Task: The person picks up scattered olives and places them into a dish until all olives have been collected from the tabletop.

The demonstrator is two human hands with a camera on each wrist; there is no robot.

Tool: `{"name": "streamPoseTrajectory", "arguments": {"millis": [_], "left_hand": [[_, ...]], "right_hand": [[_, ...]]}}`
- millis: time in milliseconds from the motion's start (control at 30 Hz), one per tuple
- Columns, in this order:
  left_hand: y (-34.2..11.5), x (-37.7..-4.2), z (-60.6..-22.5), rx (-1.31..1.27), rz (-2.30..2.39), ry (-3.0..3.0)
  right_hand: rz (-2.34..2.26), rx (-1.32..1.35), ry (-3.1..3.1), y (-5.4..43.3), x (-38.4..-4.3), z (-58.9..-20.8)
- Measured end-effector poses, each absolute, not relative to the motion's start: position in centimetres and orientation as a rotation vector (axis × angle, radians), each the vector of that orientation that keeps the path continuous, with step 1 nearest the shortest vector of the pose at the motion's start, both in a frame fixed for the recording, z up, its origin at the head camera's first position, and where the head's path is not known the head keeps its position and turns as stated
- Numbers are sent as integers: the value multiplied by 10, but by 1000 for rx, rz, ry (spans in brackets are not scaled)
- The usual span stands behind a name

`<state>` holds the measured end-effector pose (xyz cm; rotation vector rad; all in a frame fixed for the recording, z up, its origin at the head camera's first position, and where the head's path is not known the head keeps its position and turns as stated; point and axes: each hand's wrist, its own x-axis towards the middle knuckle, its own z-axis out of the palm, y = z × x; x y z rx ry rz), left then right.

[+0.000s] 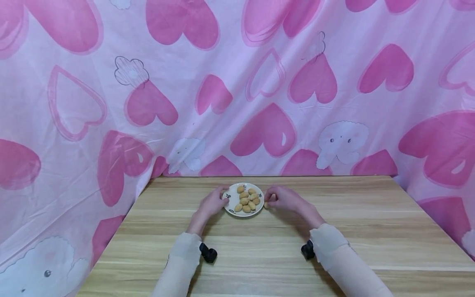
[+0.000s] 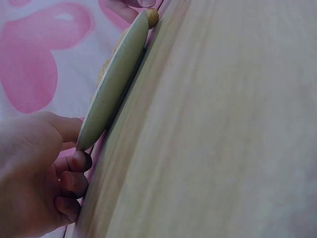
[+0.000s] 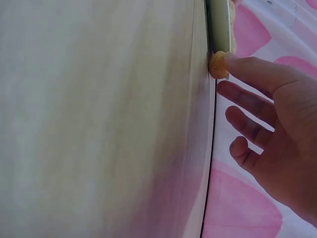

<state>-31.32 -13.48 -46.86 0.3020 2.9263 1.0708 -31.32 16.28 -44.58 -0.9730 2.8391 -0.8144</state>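
Note:
A white plate (image 1: 231, 210) with dark print on its rim lies on the wooden table, bearing several tan walnuts (image 1: 244, 201) in their shells. My left hand (image 1: 212, 203) grips the plate's left rim, thumb on the upper side and fingers curled by the edge. In the left wrist view the pale underside of the plate (image 2: 113, 94) shows side-on. At the opposite rim, my right hand (image 1: 287, 200) holds a single walnut (image 3: 218, 65) down at the tabletop, right beside the plate. Its thumb tip presses the shell while the other fingers bend loosely below in the right wrist view.
The wooden table (image 1: 256, 255) reaches back to a pink cloth (image 1: 237, 62) printed with hearts, which hangs behind and along both sides. A small black wrist camera (image 1: 208, 253) is strapped to the left wrist, and another black camera (image 1: 307, 250) to the right.

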Motion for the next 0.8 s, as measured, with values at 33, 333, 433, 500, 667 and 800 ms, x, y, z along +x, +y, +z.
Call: {"name": "streamPoseTrajectory", "arguments": {"millis": [33,333,433,500,667,800], "left_hand": [[-135,-313,-468,303,1072,2926],[-134,-313,-466,301,1067,2926],[-133,-313,-467,287,1064,2926],[-133,-313,-467,277,1059,2924],[-133,-313,-469,282,1055,2925],[-135,-313,-468,286,1064,2928]], "right_hand": [[-815,-965,2833,163,-313,-446],[-832,-882,2790,161,-314,-445],[-819,-895,2798,161,-315,-446],[-813,-895,2798,161,-315,-446],[-829,-855,2795,164,-312,-445],[-852,-859,2801,164,-310,-441]]}}
